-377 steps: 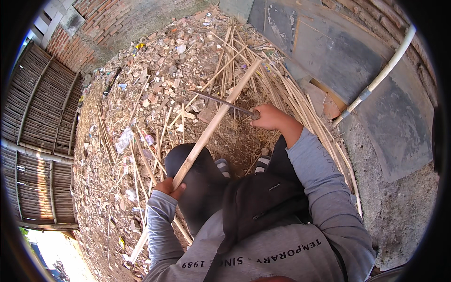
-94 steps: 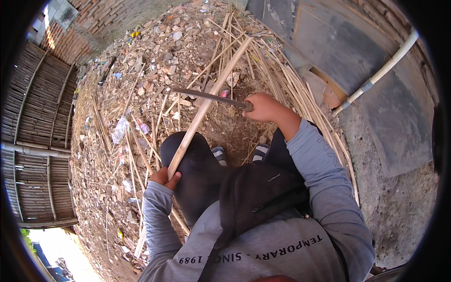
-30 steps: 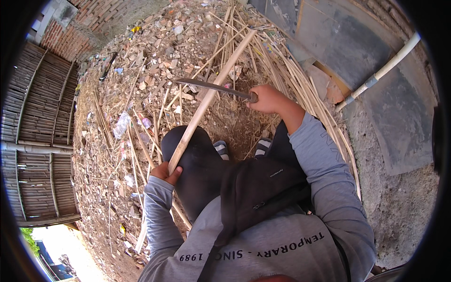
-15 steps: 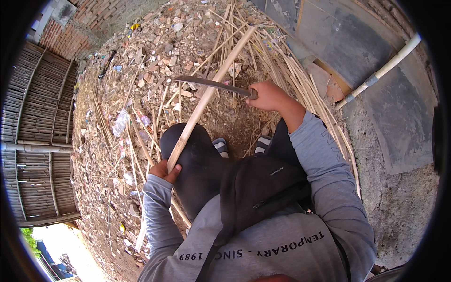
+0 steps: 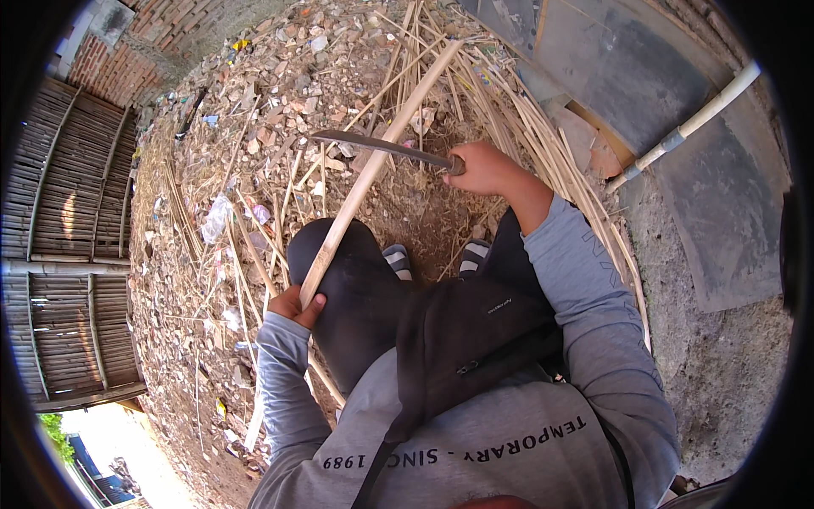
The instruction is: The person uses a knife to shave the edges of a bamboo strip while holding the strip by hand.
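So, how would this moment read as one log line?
left hand: grips pale strip; right hand: holds long knife; knife: crosses over strip, contact unclear; ground: rubble

- The long strip [image 5: 363, 187] is pale tan.
- The blade [image 5: 349, 138] is dark greyish brown.
- The person's shirt [image 5: 509, 416] is grey with black lettering.
- The bag [image 5: 458, 348] and trousers [image 5: 352, 318] are black.
- The footwear [image 5: 396, 263] is banded dark and whitish.
- The pipe [image 5: 721, 100] is off-white with a grey band.
- The slatted wall [image 5: 72, 195] is striped brown.

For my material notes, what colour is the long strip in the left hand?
The strip is pale tan, as the head view shows.
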The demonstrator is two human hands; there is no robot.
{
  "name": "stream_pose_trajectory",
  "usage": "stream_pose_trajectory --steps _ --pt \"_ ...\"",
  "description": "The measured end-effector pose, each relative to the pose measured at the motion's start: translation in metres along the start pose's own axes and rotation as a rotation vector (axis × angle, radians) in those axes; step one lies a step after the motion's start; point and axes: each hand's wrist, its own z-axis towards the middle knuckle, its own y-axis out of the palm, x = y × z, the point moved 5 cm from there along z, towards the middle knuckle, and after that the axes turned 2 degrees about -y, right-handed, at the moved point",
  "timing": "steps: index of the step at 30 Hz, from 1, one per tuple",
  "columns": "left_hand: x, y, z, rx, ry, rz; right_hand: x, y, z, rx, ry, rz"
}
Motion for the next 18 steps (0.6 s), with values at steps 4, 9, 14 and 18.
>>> stream_pose_trajectory --steps 4,9,14,18 --pt "0.004 0.001 -0.001 -0.005 0.004 -0.013 0.000 0.000 0.000 0.006 -0.003 -0.006" --pt "0.009 0.001 -0.002 -0.011 0.013 -0.025 0.002 0.002 0.001 0.003 -0.020 0.003" --pt "0.012 0.002 -0.002 -0.027 -0.013 -0.016 0.002 0.002 0.001 -0.015 -0.009 0.014" --pt "0.014 0.001 -0.003 -0.025 -0.025 -0.014 0.002 0.002 0.001 -0.023 -0.007 0.014"
